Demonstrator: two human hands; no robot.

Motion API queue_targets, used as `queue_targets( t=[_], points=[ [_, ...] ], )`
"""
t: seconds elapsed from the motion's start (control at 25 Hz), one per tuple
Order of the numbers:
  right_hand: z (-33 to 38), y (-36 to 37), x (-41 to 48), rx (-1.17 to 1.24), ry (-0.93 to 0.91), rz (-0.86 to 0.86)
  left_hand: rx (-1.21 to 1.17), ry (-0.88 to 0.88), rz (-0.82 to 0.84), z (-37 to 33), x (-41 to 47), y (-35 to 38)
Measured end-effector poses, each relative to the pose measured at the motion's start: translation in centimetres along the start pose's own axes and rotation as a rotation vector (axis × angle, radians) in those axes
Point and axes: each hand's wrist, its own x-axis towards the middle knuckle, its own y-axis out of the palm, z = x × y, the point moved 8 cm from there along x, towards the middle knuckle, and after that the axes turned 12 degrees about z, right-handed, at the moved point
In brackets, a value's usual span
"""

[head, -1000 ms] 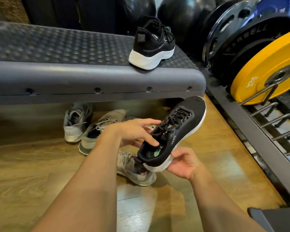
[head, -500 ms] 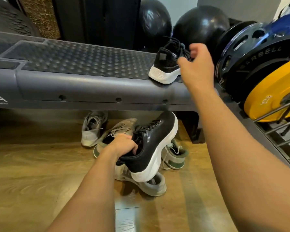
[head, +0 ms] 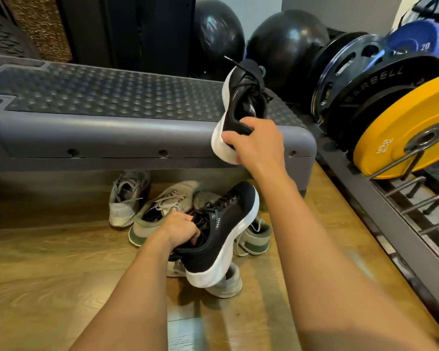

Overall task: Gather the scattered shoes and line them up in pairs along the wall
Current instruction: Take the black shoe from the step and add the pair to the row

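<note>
My right hand (head: 257,141) closes its grip on the heel of a black mesh trainer with a white sole (head: 238,102), toe up, above the right end of the grey studded surface (head: 112,97). My left hand (head: 180,230) grips its matching black trainer (head: 221,234) over grey and beige trainers (head: 162,211) on the wooden floor (head: 48,262).

- The black weight plate (head: 380,82) carries raised lettering that reads "BARBELL", its first letter partly hidden.
- The yellow weight plate (head: 401,127) shows "15 KG", printed upside down near its hub.
- The blue weight plate (head: 421,39) bears the number "20".
</note>
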Motion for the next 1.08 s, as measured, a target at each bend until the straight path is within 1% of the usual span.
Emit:
queue_targets(
  t=[0.12, 0.16, 0.2, 0.28, 0.4, 0.44, 0.48, 0.52, 0.56, 0.6, 0.68, 0.72, 0.76, 0.8, 0.84, 0.92, 0.96, 1.0, 1.08],
  points=[
    [-5.3, 0.4, -6.8, 0.117, 0.136, -0.12, -0.031, -0.005, -0.035, 0.5, 0.7, 0.8],
    [-7.2, 0.8, -8.7, 0.153, 0.196, -0.117, -0.015, -0.01, -0.037, 0.8, 1.0, 1.3],
    [-9.1, 1.4, -10.3, 0.237, 0.242, -0.101, -0.006, -0.016, -0.035, 0.9, 1.0, 1.9],
    [-12.3, 2.7, -12.6, 0.579, 0.283, -0.101, -0.045, -0.028, -0.024, 1.4, 0.9, 3.3],
    [-16.6, 4.7, -15.3, 1.209, 0.407, -0.172, -0.216, -0.079, -0.035, 3.4, 0.6, 5.1],
    [-18.0, 5.2, -16.1, 1.331, 0.46, -0.192, -0.273, -0.108, -0.061, 4.3, 0.7, 5.3],
    [-19.2, 5.6, -16.9, 1.377, 0.507, -0.196, -0.325, -0.132, -0.086, 5.1, 0.6, 5.3],
    [-20.1, 5.8, -17.4, 1.349, 0.533, -0.177, -0.351, -0.143, -0.107, 5.5, 0.4, 5.1],
    [-20.6, 5.8, -17.5, 1.257, 0.534, -0.137, -0.336, -0.134, -0.141, 5.6, 0.4, 4.7],
    [-20.7, 5.7, -17.2, 1.11, 0.52, -0.075, -0.263, -0.116, -0.183, 5.2, 0.3, 4.1],
    [-19.8, 5.8, -15.9, 0.725, 0.469, 0.07, 0.013, -0.079, -0.242, 3.3, -0.4, 3.5],
    [-19.0, 5.9, -15.1, 0.56, 0.431, 0.119, 0.123, -0.057, -0.256, 2.2, -0.8, 3.7],
    [-18.3, 5.8, -14.3, 0.435, 0.391, 0.143, 0.172, -0.031, -0.248, 1.5, -0.8, 4.1],
    [-17.8, 5.6, -13.5, 0.346, 0.357, 0.151, 0.168, 0.0, -0.223, 1.0, -0.7, 4.7],
    [-17.4, 5.3, -12.9, 0.284, 0.33, 0.15, 0.112, 0.034, -0.183, 0.6, -0.5, 5.1],
    [-17.1, 4.8, -11.5, 0.192, 0.308, 0.152, -0.072, 0.102, -0.107, -0.1, -0.5, 5.9],
    [-16.9, 4.7, -10.9, 0.148, 0.313, 0.164, -0.105, 0.13, -0.079, -0.2, -0.6, 6.3],
    [-16.7, 4.7, -10.4, 0.105, 0.319, 0.174, -0.071, 0.147, -0.056, -0.3, -0.7, 6.9],
    [-16.2, 5.1, -9.9, 0.035, 0.325, 0.195, 0.097, 0.114, -0.046, 0.4, -0.8, 8.1]
  ],
)
